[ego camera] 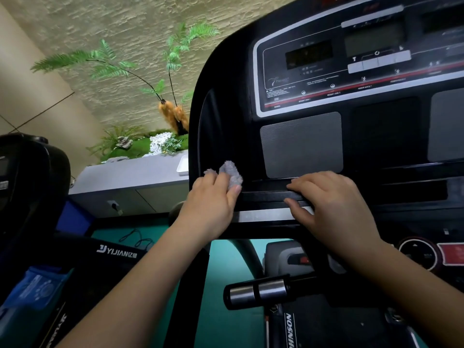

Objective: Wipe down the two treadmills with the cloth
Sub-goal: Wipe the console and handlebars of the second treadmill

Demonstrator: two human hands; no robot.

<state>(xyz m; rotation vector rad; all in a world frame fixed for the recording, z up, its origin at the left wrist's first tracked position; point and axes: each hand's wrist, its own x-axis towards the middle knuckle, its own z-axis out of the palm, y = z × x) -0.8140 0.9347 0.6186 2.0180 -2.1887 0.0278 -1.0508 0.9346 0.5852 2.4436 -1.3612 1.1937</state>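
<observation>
A black treadmill console (326,136) with dark displays and grey speaker panels fills the right and centre. My left hand (211,202) presses a fluffy grey cloth (232,173) against the console's lower left edge; the cloth pokes out above my fingers. My right hand (331,204) rests flat on the console's lower ledge, fingers curled over a black strip, holding nothing. A second black treadmill (30,197) stands at the far left, its frame marked YIJIAN.
A chrome-tipped handlebar (258,292) juts out below the console. A grey cabinet (130,182) with artificial ferns and pebbles lines the stone wall behind. The green floor (226,285) holds a black cable. A blue packet (37,290) lies at lower left.
</observation>
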